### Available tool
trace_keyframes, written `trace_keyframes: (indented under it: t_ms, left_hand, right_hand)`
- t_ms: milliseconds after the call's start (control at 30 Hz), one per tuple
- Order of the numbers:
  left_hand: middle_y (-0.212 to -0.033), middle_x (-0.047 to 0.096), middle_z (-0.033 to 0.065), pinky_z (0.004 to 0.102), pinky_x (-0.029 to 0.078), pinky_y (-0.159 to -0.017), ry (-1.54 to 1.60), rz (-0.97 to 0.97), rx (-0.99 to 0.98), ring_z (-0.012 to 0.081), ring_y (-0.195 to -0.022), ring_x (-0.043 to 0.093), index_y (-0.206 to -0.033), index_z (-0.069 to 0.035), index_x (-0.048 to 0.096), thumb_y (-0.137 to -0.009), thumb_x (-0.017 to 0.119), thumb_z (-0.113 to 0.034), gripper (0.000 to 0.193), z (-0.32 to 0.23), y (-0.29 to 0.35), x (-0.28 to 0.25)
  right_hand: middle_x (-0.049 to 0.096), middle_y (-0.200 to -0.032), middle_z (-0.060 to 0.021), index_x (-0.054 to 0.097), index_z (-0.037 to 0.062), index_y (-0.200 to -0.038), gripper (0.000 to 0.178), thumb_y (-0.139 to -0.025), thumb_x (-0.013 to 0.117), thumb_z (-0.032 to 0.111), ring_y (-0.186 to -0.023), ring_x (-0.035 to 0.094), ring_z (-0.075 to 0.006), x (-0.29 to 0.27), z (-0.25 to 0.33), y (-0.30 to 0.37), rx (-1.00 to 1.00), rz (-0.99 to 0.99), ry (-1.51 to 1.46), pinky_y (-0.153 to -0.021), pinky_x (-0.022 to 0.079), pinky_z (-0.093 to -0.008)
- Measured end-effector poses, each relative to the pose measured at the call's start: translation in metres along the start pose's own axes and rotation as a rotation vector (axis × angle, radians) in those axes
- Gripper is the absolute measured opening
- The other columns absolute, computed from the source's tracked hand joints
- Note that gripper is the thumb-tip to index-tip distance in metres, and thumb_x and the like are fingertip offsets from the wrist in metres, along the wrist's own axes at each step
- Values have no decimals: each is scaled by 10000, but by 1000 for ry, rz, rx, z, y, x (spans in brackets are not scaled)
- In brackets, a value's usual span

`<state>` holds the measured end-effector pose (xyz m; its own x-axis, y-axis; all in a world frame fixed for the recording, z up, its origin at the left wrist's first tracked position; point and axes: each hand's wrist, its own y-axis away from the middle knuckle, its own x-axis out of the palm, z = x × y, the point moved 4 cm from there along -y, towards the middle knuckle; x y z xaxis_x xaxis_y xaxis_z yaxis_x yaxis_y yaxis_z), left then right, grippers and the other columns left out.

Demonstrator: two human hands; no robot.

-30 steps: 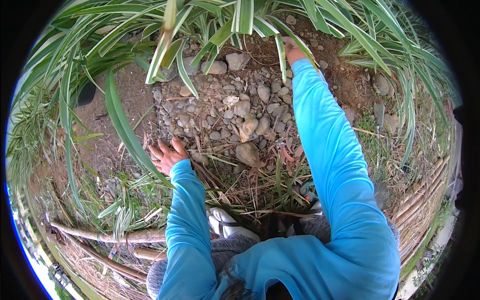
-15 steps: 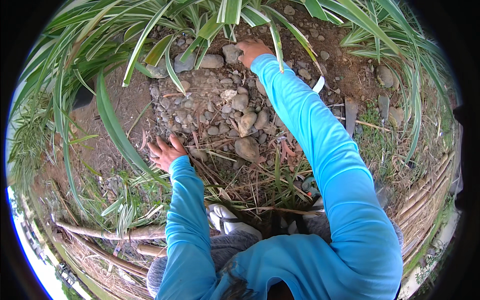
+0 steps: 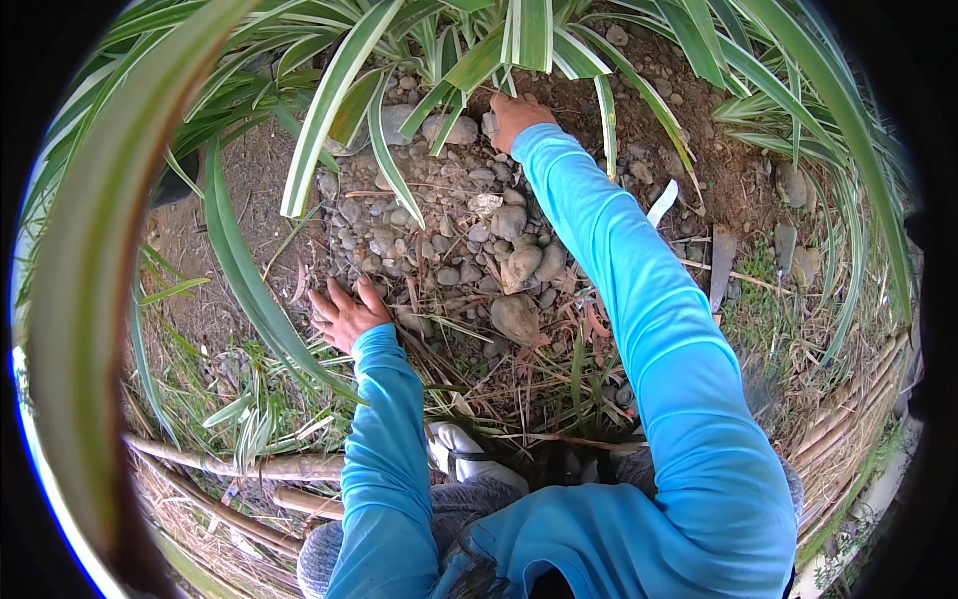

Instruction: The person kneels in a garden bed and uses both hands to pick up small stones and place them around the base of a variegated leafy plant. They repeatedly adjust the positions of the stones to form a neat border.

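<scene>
My left hand [image 3: 344, 311] lies flat on the ground with fingers spread, at the near left edge of a pile of grey stones [image 3: 469, 245]. My right hand [image 3: 516, 115] reaches far forward, fingers curled against a stone [image 3: 491, 124] at the base of a striped green-and-white plant [image 3: 519, 40]. Its fingertips are partly hidden by the leaves, so whether it grips the stone is unclear. Both arms wear bright blue sleeves.
Long striped leaves [image 3: 239, 270] arch over the left and top. Dry grass and twigs [image 3: 519, 389] cover the near ground. Bamboo poles [image 3: 239, 467] lie at lower left, and a woven fence edge [image 3: 858, 419] runs at right. A white shoe [image 3: 461, 449] shows below.
My right hand has moved left and nearer along the top of the stone pile, now beside a stone under the leaves. My left hand stays planted on the ground.
</scene>
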<state>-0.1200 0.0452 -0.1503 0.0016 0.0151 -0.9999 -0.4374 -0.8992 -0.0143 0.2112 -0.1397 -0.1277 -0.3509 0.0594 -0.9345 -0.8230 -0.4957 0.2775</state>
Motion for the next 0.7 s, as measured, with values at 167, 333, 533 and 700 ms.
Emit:
trace_keyframes:
  t_ms: [167, 333, 533, 700]
  left_hand:
    - [-1533, 248, 123, 564, 292, -1074, 24, -23, 28, 501, -1332, 284, -1413, -181, 422, -904, 371, -595, 658, -2, 2, -4]
    - [-1536, 241, 115, 565, 292, -1077, 49, 8, 2, 504, -1333, 280, -1416, -190, 415, -900, 366, -604, 663, -2, 2, -3]
    - [-1534, 249, 110, 566, 283, -1080, 52, -3, 9, 512, -1331, 276, -1419, -196, 413, -893, 366, -614, 673, 0, 1, -1]
    - [-1532, 252, 112, 569, 296, -1069, 59, -16, 11, 513, -1326, 285, -1412, -195, 423, -895, 369, -609, 664, -1, 1, -2]
  right_hand:
    - [639, -1131, -193, 524, 56, -1258, 709, -684, 769, 392, -999, 637, -323, -8, -43, -5, 436, -177, -746, -881, 498, -383]
    - [621, -1212, -155, 649, 112, -1156, 575, -726, 694, 490, -1041, 631, -309, 9, -58, -39, 452, -44, -629, -859, 513, -399]
    - [639, -1121, -190, 594, 4, -1187, 538, -885, 586, 449, -897, 681, -284, 48, -57, -37, 859, 84, -1109, -745, 571, -405]
    - [628, -1144, -219, 539, 56, -1263, 383, -930, 470, 231, -1050, 634, -322, -2, -38, -18, 384, 150, -119, -915, 484, -478]
